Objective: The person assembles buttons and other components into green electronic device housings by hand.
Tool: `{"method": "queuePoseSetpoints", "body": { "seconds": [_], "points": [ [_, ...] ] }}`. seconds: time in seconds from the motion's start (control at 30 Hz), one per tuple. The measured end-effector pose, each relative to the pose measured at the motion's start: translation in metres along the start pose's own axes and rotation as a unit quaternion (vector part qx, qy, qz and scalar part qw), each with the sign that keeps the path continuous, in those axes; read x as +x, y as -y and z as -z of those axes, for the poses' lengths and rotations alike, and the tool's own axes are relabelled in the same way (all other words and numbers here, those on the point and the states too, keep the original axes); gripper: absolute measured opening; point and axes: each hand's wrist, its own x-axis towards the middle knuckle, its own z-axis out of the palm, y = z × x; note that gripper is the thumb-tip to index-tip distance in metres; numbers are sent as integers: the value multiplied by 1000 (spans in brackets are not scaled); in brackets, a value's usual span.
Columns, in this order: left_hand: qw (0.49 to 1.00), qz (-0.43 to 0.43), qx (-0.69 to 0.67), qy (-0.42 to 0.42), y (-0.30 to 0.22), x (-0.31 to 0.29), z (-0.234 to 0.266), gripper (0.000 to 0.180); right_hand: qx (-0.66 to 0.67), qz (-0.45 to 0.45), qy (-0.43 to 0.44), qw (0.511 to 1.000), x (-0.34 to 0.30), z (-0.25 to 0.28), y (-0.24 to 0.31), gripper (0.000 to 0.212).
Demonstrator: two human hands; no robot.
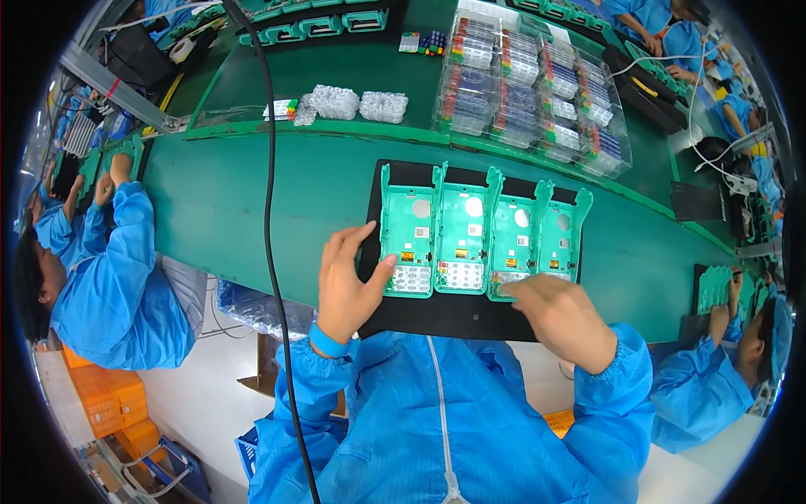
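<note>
Four open green plastic device housings stand side by side on a black mat (403, 317) in front of me; each has a translucent keypad sheet at its near end. My left hand (348, 273) is open, fingers spread over the mat's left edge, with the thumb at the side of the leftmost housing (409, 225). My right hand (564, 317) is curled, its fingertips together at the near end of the third housing (514, 228), by its keypad. Whatever those fingertips pinch is hidden. Between these stands the second housing (464, 223); the rightmost housing (561, 231) is partly behind my right hand.
Beyond the green ledge lie a clear tray (533, 92) of stacked keypad parts and bubble-like keypad stacks (336, 102). A black cable (270, 168) hangs across the left of the view. Co-workers in blue sit at left (117, 286) and right (714, 378).
</note>
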Motion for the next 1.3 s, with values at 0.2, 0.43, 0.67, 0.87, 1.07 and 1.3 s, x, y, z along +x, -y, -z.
{"method": "queuePoseSetpoints", "body": {
  "seconds": [0.2,0.43,0.67,0.87,1.07,1.3],
  "points": [
    [999,9,35,-6,1,-11,-21,52,8,-77,-19,997,5,-26,-16,28],
    [999,9,38,-20,4,-14,-21,48,278,-102,-7,955,-1,11,-24,17],
    [999,17,27,-20,3,-11,-21,45,183,-163,-5,969,-3,5,-9,18],
    [999,17,26,-26,2,-12,-21,44,165,-137,33,976,2,-1,-12,16],
    [999,13,24,-27,3,-12,-21,42,170,-134,34,976,0,-1,-10,16],
    [999,1,22,-30,4,-12,-21,43,166,-197,11,966,-4,-1,-18,16]
  ]
}}
